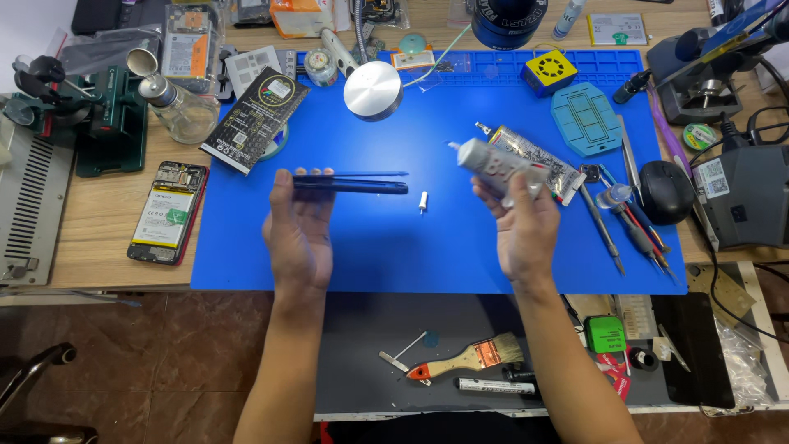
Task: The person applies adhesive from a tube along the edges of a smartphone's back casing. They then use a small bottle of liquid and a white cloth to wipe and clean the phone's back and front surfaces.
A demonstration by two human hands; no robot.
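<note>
The left hand [297, 234] grips a slim dark blue phone body [349, 185] edge-on, fingers curled over its left end, so the flat slab lies with its long axis running left to right above the blue rubber work mat [370, 247], its free end pointing toward the right hand. The right hand [522, 230] is closed around a crumpled silver glue tube [501, 168], whose long axis slants up and to the left, the narrow nozzle tip aimed toward the phone's free end but apart from it. Between the two hands, a small white cap [423, 200] lies on the mat. Just behind the tube rests a second flattened printed tube [546, 164], and a round silver metal disc [372, 90] sits farther back on the mat.
</note>
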